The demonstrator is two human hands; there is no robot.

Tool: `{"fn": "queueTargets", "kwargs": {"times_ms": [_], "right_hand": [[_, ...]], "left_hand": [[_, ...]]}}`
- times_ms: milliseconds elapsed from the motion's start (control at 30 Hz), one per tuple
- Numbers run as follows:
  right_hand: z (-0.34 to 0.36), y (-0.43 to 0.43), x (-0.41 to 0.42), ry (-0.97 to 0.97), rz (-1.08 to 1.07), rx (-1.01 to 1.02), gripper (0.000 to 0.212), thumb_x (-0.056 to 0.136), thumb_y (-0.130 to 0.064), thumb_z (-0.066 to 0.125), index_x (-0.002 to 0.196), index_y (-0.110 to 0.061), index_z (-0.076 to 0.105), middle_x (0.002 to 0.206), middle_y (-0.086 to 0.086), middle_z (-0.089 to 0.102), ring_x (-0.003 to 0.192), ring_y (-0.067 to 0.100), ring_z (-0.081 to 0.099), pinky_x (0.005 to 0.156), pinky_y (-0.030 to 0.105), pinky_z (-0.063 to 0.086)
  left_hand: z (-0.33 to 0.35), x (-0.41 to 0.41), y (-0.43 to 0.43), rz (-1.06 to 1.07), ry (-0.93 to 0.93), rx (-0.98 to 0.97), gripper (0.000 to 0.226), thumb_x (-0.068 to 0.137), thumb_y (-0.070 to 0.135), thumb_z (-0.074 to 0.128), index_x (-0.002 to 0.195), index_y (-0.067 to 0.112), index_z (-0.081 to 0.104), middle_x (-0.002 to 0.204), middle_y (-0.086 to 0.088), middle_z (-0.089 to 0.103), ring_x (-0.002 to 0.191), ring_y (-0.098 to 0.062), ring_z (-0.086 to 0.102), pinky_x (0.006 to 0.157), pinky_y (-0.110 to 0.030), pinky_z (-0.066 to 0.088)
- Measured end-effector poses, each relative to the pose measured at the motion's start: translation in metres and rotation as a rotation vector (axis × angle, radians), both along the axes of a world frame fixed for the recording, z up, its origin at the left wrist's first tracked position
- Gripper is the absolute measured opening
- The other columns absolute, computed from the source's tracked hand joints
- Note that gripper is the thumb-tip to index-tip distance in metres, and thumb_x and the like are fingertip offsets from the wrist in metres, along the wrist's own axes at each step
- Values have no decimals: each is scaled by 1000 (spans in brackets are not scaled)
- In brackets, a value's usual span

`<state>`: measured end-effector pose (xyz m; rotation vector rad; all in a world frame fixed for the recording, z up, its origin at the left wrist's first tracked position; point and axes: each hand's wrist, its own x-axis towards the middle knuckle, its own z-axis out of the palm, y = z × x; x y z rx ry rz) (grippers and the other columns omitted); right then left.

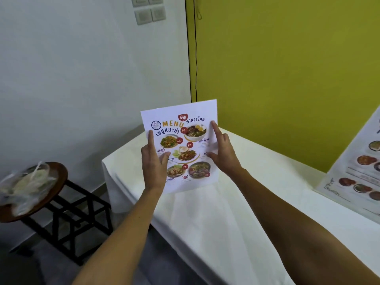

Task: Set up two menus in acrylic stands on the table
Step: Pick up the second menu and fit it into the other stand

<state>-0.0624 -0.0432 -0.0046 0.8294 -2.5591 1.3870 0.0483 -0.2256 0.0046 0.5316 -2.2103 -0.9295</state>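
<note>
Your left hand [154, 161] covers the left edge of the menu [181, 145], hiding some dish labels; your right hand [222, 153] hides its right edge. Small print is unreadable. Far right of your right hand, a second menu sheet [357, 165] is blurred and cropped by the frame. Left of your left hand, a blurred plastic bag [24, 184] runs off-frame.

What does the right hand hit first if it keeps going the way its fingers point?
Likely nothing close: the right hand points up and away along the menu edge, toward the yellow wall. Depth is unclear.
</note>
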Motion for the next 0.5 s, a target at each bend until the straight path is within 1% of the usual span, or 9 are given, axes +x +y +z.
{"fn": "queueTargets", "kwargs": {"times_ms": [67, 167, 233, 333, 433, 500], "right_hand": [[0, 0, 1, 1, 3, 5, 101, 78, 1, 68, 150, -35, 7, 101, 8, 41, 81, 17, 40, 70, 22, 34], [2, 0, 4, 0, 7, 17, 103, 78, 3, 69, 150, -35, 6, 103, 7, 41, 82, 16, 41, 76, 26, 36], [6, 2, 6, -3, -7, 30, 103, 78, 4, 68, 150, -36, 6, 104, 6, 40, 82, 16, 42, 77, 28, 37], [9, 16, 6, 24, -66, 40, 102, 79, 5, 68, 150, -34, 5, 103, 4, 39, 79, 16, 41, 76, 29, 39], [12, 42, -1, 42, -135, 42, 103, 78, 3, 70, 151, -31, 6, 101, 3, 38, 80, 16, 40, 75, 29, 38], [14, 65, -7, 62, -204, 47, 104, 77, 3, 72, 151, -30, 7, 100, 4, 39, 80, 18, 41, 74, 31, 40]], "left_hand": [[-3, -2, -2, -15, -91, -70, 100, 79, 14, 75, 151, 27, 7, 124, -16, 41, 112, -27, 54, 90, -40, 53], [-5, -4, -4, -19, -217, -154, 118, 69, 20, 83, 151, 21, -2, 127, -19, 34, 119, -29, 46, 99, -39, 47], [-4, -6, -4, -10, -231, -187, 121, 69, 23, 83, 150, 21, -5, 127, -20, 33, 119, -30, 46, 98, -40, 49], [-1, -17, 4, -32, -226, -223, 121, 69, 26, 83, 150, 22, -6, 126, -20, 34, 116, -30, 48, 92, -41, 53], [4, -38, 24, -99, -210, -261, 120, 69, 29, 82, 150, 23, -6, 126, -20, 35, 115, -30, 48, 88, -43, 55], [6, -57, 43, -160, -195, -279, 119, 70, 30, 82, 150, 22, -6, 127, -20, 35, 116, -29, 48, 88, -42, 55]]}}
